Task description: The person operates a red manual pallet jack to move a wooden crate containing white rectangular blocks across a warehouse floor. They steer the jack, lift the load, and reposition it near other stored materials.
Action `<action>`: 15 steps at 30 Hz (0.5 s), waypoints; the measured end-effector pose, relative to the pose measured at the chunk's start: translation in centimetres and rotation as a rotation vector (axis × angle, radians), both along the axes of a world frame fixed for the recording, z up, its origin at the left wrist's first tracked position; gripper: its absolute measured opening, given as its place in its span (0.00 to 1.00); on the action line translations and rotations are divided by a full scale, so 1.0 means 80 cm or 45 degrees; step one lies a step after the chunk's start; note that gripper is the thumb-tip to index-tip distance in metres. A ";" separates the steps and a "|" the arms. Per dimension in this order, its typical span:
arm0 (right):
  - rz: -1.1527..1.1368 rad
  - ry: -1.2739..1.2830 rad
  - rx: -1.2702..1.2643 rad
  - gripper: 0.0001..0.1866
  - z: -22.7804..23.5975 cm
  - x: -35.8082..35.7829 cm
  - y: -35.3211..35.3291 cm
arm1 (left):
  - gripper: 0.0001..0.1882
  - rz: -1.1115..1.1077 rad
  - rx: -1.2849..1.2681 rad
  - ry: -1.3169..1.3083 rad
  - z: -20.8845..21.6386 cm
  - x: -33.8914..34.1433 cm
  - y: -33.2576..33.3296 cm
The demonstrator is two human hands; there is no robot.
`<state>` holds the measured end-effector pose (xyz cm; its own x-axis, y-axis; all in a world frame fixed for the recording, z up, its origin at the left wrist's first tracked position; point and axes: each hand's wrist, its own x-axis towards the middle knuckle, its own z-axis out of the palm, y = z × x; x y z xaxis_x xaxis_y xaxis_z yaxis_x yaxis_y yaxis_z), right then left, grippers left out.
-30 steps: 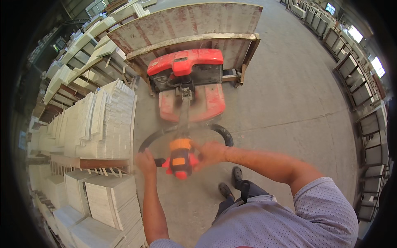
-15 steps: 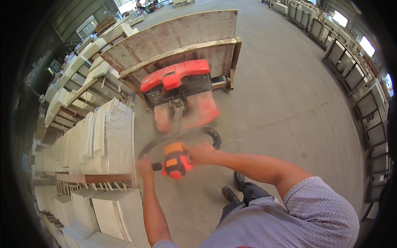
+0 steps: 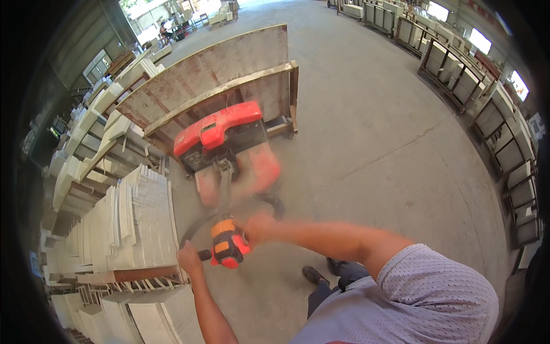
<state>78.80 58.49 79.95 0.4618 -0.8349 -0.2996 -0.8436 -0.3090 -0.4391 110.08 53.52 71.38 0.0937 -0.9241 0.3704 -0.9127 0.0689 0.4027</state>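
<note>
Both hands are on the tiller of a red electric pallet truck (image 3: 215, 131). At the left side of its black, orange and red control head (image 3: 227, 245), my left hand (image 3: 189, 257) is closed around the black handle. My right hand (image 3: 261, 229) is closed at the right side of the head, slightly smeared by motion, over the handle there. A black looped bar (image 3: 274, 203) curves beyond the hands. Ahead of the truck's body stands a large, tilted, stained panel (image 3: 223, 64) in a wooden frame (image 3: 229, 87).
Stacks of pale slabs (image 3: 129, 226) stand close on the left, with racks of slabs (image 3: 103, 149) farther along. A long row of framed slabs (image 3: 452, 74) lines the right side. Grey concrete floor (image 3: 366, 143) lies between. Far off, a person (image 3: 165, 31) sits near a bright opening.
The truck and its panel sit further left and slightly lower in view, now at a different angle. Both hands keep their hold and have shifted left with the tiller.
</note>
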 end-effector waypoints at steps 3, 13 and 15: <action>0.002 0.007 0.040 0.59 0.004 -0.002 0.019 | 0.29 -0.021 -0.053 -0.009 0.004 0.001 0.027; 0.083 0.029 0.054 0.61 0.021 -0.074 0.094 | 0.29 0.113 -0.069 -0.015 0.012 -0.061 0.131; 0.145 -0.056 0.045 0.60 0.022 -0.092 0.107 | 0.31 0.171 -0.057 -0.042 0.022 -0.078 0.148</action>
<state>71.44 67.03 81.75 0.5663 -0.7657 -0.3051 -0.7836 -0.3853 -0.4874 103.80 65.38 73.12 0.2023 -0.8866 0.4160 -0.9276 -0.0372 0.3718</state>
